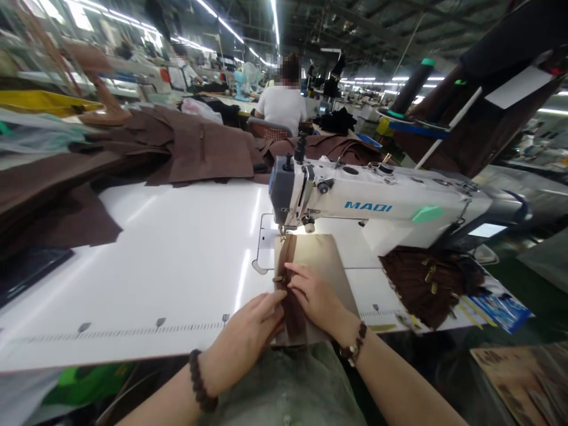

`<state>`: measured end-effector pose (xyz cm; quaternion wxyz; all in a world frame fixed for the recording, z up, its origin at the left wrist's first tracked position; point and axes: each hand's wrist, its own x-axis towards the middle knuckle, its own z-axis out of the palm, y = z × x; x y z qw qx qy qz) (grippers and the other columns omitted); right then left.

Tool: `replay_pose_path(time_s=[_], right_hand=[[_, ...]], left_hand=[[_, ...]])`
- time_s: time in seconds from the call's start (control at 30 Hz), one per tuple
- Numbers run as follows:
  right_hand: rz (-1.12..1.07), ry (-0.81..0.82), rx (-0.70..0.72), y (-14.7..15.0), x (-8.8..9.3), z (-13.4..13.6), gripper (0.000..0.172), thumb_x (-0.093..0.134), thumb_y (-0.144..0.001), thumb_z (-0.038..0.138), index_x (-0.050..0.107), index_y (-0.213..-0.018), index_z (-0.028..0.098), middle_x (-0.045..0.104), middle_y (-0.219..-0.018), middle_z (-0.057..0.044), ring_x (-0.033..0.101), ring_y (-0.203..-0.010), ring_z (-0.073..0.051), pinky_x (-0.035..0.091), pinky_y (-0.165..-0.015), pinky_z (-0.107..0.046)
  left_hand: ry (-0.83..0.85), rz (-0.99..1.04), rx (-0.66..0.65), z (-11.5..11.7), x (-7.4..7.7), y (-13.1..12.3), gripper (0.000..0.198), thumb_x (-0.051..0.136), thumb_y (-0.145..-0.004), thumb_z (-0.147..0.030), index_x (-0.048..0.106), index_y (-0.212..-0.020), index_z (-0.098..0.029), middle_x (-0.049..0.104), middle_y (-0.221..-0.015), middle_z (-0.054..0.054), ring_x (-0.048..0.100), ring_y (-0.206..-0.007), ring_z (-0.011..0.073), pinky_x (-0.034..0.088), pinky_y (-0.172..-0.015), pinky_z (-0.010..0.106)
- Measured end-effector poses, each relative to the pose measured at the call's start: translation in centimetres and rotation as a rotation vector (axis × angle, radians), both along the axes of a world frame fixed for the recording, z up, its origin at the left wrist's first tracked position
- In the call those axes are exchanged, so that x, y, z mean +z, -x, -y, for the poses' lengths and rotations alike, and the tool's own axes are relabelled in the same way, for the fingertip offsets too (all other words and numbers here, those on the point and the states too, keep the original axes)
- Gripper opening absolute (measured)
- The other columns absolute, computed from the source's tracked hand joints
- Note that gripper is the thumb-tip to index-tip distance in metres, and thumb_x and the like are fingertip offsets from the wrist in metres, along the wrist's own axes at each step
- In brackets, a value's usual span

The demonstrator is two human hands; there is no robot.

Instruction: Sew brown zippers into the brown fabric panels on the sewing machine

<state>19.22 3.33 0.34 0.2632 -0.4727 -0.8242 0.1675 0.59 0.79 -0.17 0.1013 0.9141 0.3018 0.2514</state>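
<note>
A brown zipper strip (290,307) lies along a tan fabric panel (331,266), its far end under the needle area of a white sewing machine (377,195). A small metal zipper pull (278,278) sits on the strip between my hands. My left hand (251,331) pinches the strip's left edge, thumb and fingers together, just nearer to me than the pull. My right hand (315,296) lies on the strip and panel from the right, its index finger stretched toward the needle and its fingers apart.
Brown fabric pieces (208,148) are piled along the table's far edge and left side. Right of the machine base lies a dark brown bundle with zipper pulls (426,284), beside a blue packet (503,310). A dark flat device (35,275) rests at the left. A person (284,103) sits beyond.
</note>
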Motion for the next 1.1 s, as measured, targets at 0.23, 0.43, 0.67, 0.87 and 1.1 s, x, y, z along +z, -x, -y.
replay_pose_path(time_s=[0.23, 0.43, 0.67, 0.87, 1.1], right_hand=[[0.224, -0.003, 0.093, -0.5, 1.1, 0.1, 0.025, 0.042, -0.086, 0.009, 0.059, -0.102, 0.018, 0.055, -0.121, -0.005, 0.049, -0.109, -0.018, 0.040, -0.096, -0.037], [0.302, -0.078, 0.048, 0.3, 1.1, -1.0, 0.026, 0.038, -0.088, 0.012, 0.059, -0.103, 0.015, 0.054, -0.109, -0.009, 0.052, -0.098, -0.017, 0.047, -0.086, -0.032], [0.295, -0.088, 0.045, 0.2, 0.9, -2.4, 0.019, 0.043, -0.087, 0.019, 0.059, -0.081, 0.011, 0.059, -0.093, -0.010, 0.055, -0.090, -0.019, 0.049, -0.084, -0.034], [0.245, -0.092, -0.133, 0.1, -0.6, -3.5, 0.033, 0.038, -0.089, 0.021, 0.050, -0.115, 0.005, 0.048, -0.125, -0.017, 0.041, -0.120, -0.025, 0.036, -0.101, -0.045], [0.379, 0.051, -0.113, -0.1, -0.5, -2.3, 0.046, 0.035, -0.090, 0.024, 0.037, -0.134, 0.010, 0.021, -0.146, -0.012, 0.020, -0.135, -0.023, 0.023, -0.109, -0.049]], left_hand=[[-0.026, -0.061, 0.006, -0.2, -0.3, 0.1, 0.009, 0.051, -0.085, -0.008, 0.060, -0.084, -0.010, 0.061, -0.106, 0.011, 0.057, -0.092, 0.0196, 0.053, -0.086, 0.033], [-0.062, -0.033, -0.017, -0.3, -0.7, 0.2, 0.012, 0.051, -0.085, -0.008, 0.062, -0.080, -0.010, 0.062, -0.104, 0.011, 0.056, -0.093, 0.0200, 0.053, -0.087, 0.033], [-0.067, -0.022, -0.034, -0.4, -1.1, 0.2, 0.015, 0.048, -0.086, -0.009, 0.062, -0.081, -0.010, 0.061, -0.104, 0.010, 0.056, -0.092, 0.0198, 0.052, -0.086, 0.034], [-0.077, -0.020, -0.026, -0.3, -1.0, 0.2, 0.020, 0.042, -0.090, -0.012, 0.062, -0.084, -0.011, 0.061, -0.107, 0.010, 0.055, -0.095, 0.0194, 0.051, -0.087, 0.034], [-0.122, -0.022, -0.125, 0.6, -0.3, 0.6, 0.033, 0.030, -0.094, -0.011, 0.062, -0.089, -0.010, 0.061, -0.112, 0.006, 0.054, -0.094, 0.0172, 0.049, -0.088, 0.029]])
